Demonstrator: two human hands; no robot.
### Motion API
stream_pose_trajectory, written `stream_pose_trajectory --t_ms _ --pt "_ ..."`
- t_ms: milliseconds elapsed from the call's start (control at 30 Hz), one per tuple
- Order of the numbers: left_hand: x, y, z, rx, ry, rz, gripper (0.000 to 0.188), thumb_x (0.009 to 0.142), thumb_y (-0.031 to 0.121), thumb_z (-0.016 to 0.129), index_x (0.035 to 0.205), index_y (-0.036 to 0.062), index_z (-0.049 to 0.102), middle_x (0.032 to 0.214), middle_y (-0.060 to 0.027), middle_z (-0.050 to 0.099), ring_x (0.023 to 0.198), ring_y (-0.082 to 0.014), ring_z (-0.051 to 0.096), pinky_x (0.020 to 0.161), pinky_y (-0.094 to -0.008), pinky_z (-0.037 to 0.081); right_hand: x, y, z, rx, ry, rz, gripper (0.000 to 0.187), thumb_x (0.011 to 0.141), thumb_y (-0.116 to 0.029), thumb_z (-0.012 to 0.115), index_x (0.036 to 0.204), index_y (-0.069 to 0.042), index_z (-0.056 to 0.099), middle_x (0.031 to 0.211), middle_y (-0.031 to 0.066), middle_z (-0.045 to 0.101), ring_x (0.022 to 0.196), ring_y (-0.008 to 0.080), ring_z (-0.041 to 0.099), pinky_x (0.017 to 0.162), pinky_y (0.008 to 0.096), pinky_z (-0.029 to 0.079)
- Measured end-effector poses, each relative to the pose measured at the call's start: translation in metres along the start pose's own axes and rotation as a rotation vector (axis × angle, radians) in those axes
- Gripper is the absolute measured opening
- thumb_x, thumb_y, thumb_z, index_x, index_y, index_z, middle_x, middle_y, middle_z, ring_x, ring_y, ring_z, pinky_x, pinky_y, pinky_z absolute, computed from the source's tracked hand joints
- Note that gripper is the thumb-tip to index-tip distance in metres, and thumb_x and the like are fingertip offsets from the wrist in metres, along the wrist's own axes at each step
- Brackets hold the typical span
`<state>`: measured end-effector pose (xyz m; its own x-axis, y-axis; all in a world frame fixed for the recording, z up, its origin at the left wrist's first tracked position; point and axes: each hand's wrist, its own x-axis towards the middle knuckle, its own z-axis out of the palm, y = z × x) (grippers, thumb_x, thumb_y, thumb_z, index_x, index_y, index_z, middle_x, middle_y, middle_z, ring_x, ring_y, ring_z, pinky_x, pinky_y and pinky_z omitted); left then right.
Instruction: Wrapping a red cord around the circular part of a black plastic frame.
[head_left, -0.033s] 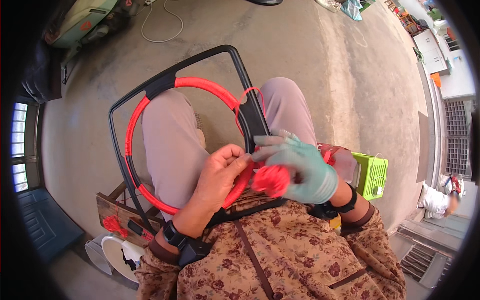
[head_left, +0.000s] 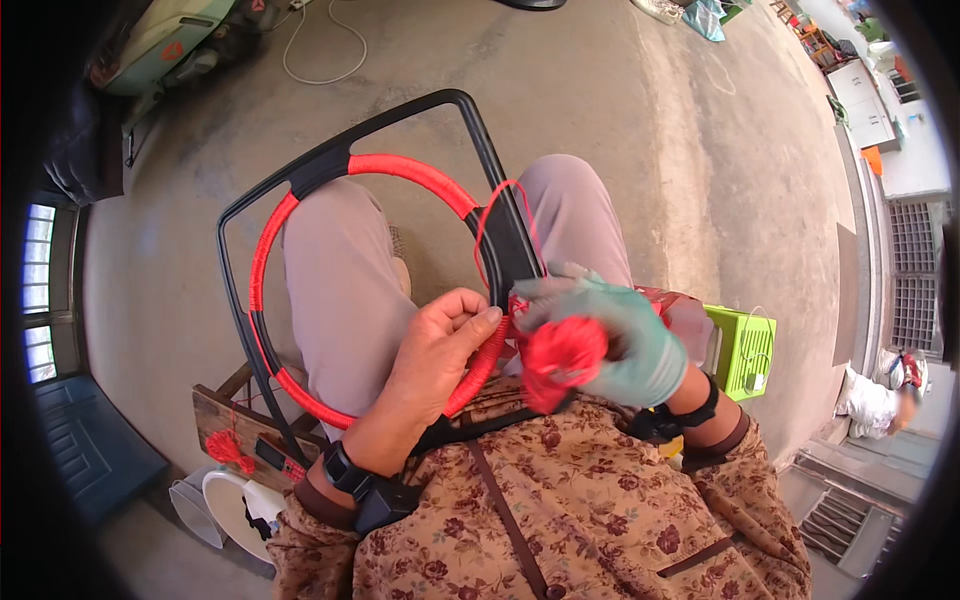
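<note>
A black frame [head_left: 354, 118] with a round inner ring lies across my knees. Red cord is wrapped around much of the ring [head_left: 405, 172], with bare black stretches between. My bare left hand [head_left: 437, 345] pinches the wrapped cord on the ring's near right side between thumb and fingers. My right hand [head_left: 625, 345], in a pale green glove, holds a bundle of red cord [head_left: 565, 358], smeared by motion, just right of the ring. A loose loop of red cord [head_left: 512, 184] arches over the frame's right side. My right fingertips are blurred.
At left, a wooden bench [head_left: 222, 412] carries a small red cord tangle [head_left: 229, 447] and a phone [head_left: 272, 455]. Beside it stands a white bucket [head_left: 228, 507]. A green plastic crate [head_left: 744, 350] sits right of my knee. A thin cable [head_left: 322, 80] lies on the floor ahead.
My right hand and the red cord bundle have shifted slightly right, away from the ring. My left hand keeps its place on the ring.
</note>
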<state>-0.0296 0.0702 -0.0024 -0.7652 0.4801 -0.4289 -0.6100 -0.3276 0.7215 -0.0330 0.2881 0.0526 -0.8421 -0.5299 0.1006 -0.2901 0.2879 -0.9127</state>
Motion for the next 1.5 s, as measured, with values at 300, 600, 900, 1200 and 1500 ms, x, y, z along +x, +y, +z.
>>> stream_pose_trajectory --t_ms 300,600,900,1200,1500 --pt "0.005 -0.005 0.004 -0.101 0.067 -0.107 0.020 0.094 0.023 0.055 0.093 0.0023 0.054 0.083 -0.0094 0.064 0.066 -0.0131 0.062 0.058 -0.0251 0.052 -0.081 0.058 -0.094 1.417 0.472 0.142 0.035 0.097 -0.035 0.045 0.110 -0.002 0.043 0.065 0.0005 0.041 0.046 0.0101 0.040 0.043 0.0272 0.041" --pt "0.006 -0.008 0.003 -0.224 0.057 -0.054 0.016 0.094 0.020 0.055 0.094 0.0040 0.054 0.082 -0.0122 0.065 0.063 -0.0145 0.062 0.055 -0.0258 0.052 -0.130 0.115 -0.134 1.015 0.720 0.488 0.032 0.094 -0.027 0.053 0.116 -0.003 0.049 0.069 -0.0052 0.044 0.046 0.0033 0.040 0.041 0.0186 0.031" --pt "0.005 -0.007 0.009 -0.152 0.177 -0.031 0.008 0.092 0.011 0.056 0.093 0.0032 0.055 0.078 -0.0103 0.065 0.062 -0.0120 0.062 0.056 -0.0229 0.051 0.002 0.099 -0.106 0.373 0.704 0.334 0.043 0.082 -0.019 0.065 0.120 -0.004 0.052 0.101 0.0126 0.064 0.083 0.0237 0.064 0.075 0.0337 0.054" --pt "0.011 -0.027 -0.004 0.338 0.325 0.221 0.012 0.082 0.008 0.068 0.087 -0.0015 0.062 0.100 -0.0072 0.059 0.089 -0.0122 0.056 0.077 -0.0260 0.046 0.103 0.000 0.005 -1.077 -0.033 -0.506 0.021 0.068 -0.018 0.061 0.088 -0.013 0.062 0.098 0.0045 0.059 0.098 0.0270 0.058 0.090 0.0434 0.045" --pt "0.006 -0.013 0.012 0.288 0.292 0.323 0.013 0.084 0.009 0.065 0.089 -0.0031 0.060 0.092 -0.0045 0.057 0.079 -0.0088 0.057 0.071 -0.0211 0.045 0.091 0.005 -0.001 -0.794 -0.054 -0.389 0.030 0.067 -0.015 0.064 0.097 -0.010 0.062 0.114 0.0086 0.057 0.115 0.0302 0.050 0.097 0.0493 0.037"
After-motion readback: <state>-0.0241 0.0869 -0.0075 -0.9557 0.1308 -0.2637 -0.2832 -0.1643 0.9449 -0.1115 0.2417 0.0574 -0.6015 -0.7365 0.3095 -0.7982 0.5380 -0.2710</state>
